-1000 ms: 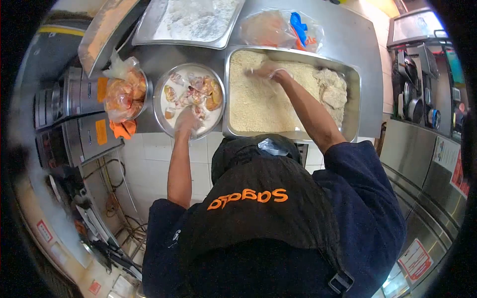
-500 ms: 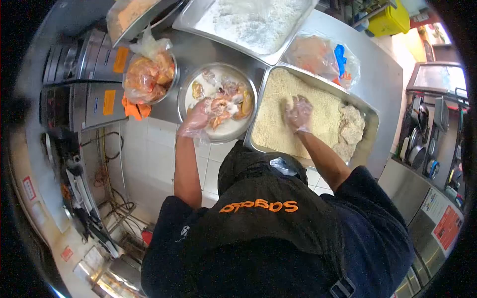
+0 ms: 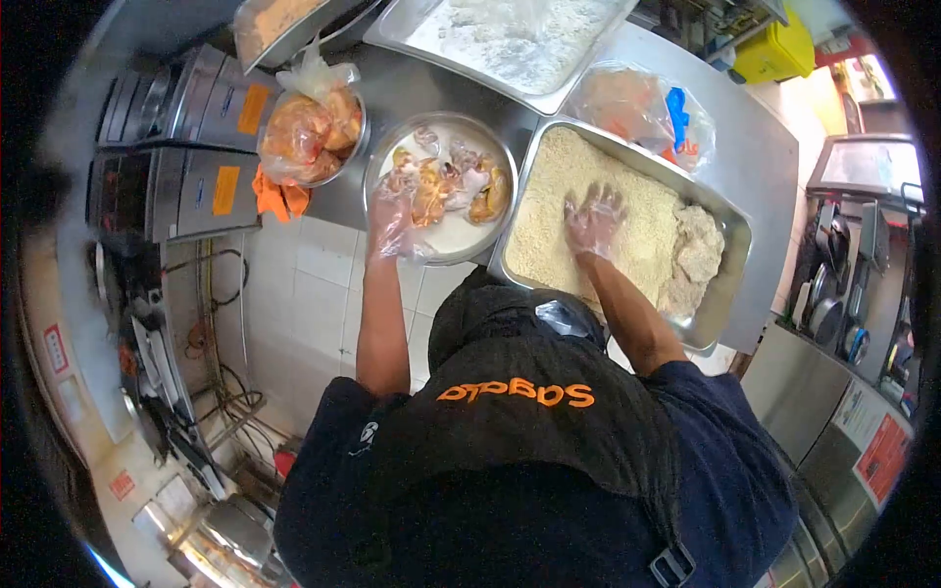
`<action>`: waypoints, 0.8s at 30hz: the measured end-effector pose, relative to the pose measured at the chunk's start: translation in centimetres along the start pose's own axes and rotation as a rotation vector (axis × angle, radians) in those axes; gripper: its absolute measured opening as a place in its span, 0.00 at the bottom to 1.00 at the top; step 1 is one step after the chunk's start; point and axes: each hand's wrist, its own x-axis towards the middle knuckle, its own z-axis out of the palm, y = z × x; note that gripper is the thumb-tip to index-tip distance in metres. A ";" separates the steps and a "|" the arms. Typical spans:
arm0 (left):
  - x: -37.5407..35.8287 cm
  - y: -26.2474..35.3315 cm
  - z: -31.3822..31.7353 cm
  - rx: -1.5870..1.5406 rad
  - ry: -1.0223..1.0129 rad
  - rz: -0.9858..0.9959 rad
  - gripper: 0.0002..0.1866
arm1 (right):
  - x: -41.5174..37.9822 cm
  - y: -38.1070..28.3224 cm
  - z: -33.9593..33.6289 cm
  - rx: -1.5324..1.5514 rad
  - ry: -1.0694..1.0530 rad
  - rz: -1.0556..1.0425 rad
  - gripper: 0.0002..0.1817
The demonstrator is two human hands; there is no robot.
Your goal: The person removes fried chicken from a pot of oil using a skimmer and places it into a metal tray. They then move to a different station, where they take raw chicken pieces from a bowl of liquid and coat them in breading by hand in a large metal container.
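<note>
My left hand [image 3: 394,218], in a clear plastic glove, is at the left side of a round metal bowl [image 3: 443,259]. Pieces of raw meat [image 3: 431,191] lie in the bowl's white liquid beside my fingers; whether those fingers hold a piece is unclear. In a clear glove too, my right hand [image 3: 594,220] lies with fingers spread on pale yellow crumbs [image 3: 549,196] in a deep metal tray [image 3: 733,284]. Coated pieces [image 3: 698,245] rest at the right end of that tray.
Behind stands a tray of white flour [image 3: 520,39]. Left of the bowl are bagged meat pieces [image 3: 304,132] in another bowl and an orange cloth [image 3: 280,194]. A plastic bag [image 3: 627,103] lies behind the crumb tray. Metal equipment [image 3: 211,191] stands at the left.
The whole view has shifted slightly. My left hand has moved back toward the left rim, showing more of the meat. My right hand's fingers are now spread wider on the crumbs.
</note>
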 end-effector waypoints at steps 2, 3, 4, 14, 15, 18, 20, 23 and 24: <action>0.9 0.1 0.6 -0.165 0.113 0.086 0.18 | 1.1 -0.5 -0.3 0.029 0.069 0.032 0.36; 0.9 0.0 0.3 -0.218 0.091 0.004 0.19 | 1.0 -0.4 -0.5 0.054 0.146 0.042 0.37; 0.1 1.3 0.2 -0.223 0.092 0.000 0.19 | 0.9 0.2 -1.1 0.047 0.144 0.041 0.37; -0.8 7.1 0.2 -0.603 0.217 -0.019 0.20 | 1.1 9.2 0.1 0.687 -0.680 -0.404 0.30; -0.7 7.2 0.0 -0.541 0.298 -0.045 0.21 | 1.3 10.0 1.0 0.767 -0.647 -0.388 0.27; 0.2 7.2 -0.7 -0.577 0.277 -0.002 0.17 | -0.4 7.2 -8.6 0.575 -0.539 -0.137 0.24; 0.7 7.1 -0.4 -0.583 0.275 -0.116 0.19 | -0.2 7.6 -9.1 0.657 -0.509 -0.167 0.22; 1.3 5.3 0.6 -0.764 0.190 -0.331 0.22 | 0.3 8.0 -8.0 0.428 0.001 -0.217 0.25; 1.0 4.8 0.8 -0.734 0.112 -0.413 0.23 | 0.3 8.8 -7.0 0.427 0.006 -0.201 0.25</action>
